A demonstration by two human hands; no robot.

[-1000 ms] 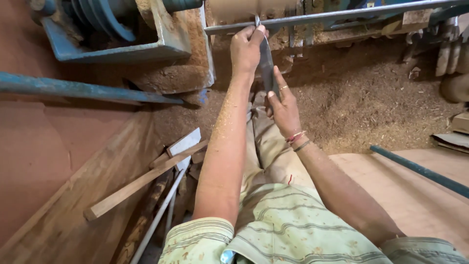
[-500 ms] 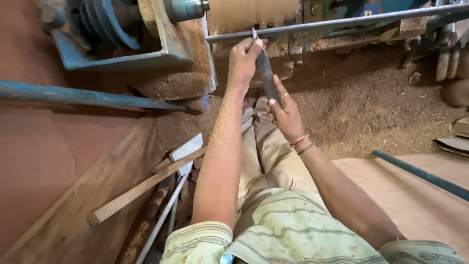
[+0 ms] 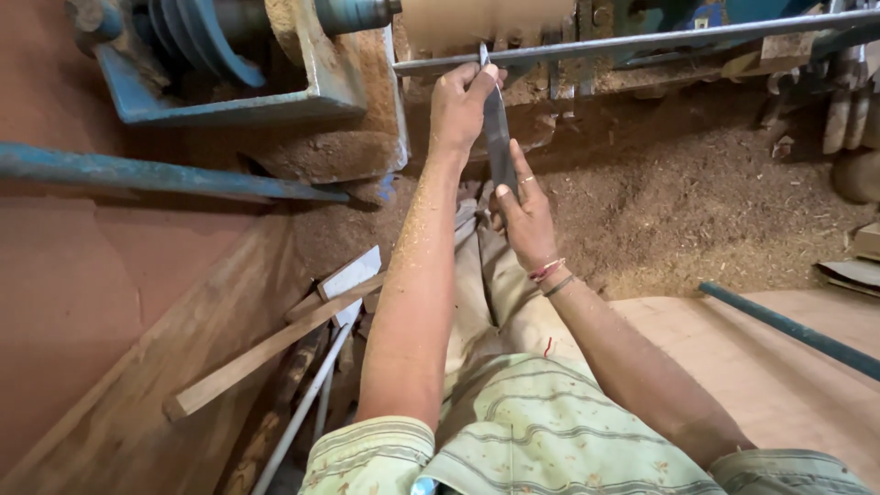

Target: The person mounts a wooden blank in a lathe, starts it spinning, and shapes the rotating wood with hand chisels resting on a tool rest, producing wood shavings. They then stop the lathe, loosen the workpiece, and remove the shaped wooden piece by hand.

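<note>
A long flat metal chisel runs from my lap up to a grey steel tool-rest bar. My left hand grips the chisel near its tip, pressing it onto the bar. My right hand holds the lower end of the blade. Just beyond the tip a pale wooden cylinder sits in a blue lathe; its surface looks blurred. Fine sawdust dusts my left forearm.
Sawdust covers the pit floor under the lathe. A wooden slat and a thin metal rod lie to my left. A blue beam crosses the left side, and a dark pipe rests on a board at the right.
The view has shifted slightly down and right. Both hands keep the same grip on the chisel against the bar.
</note>
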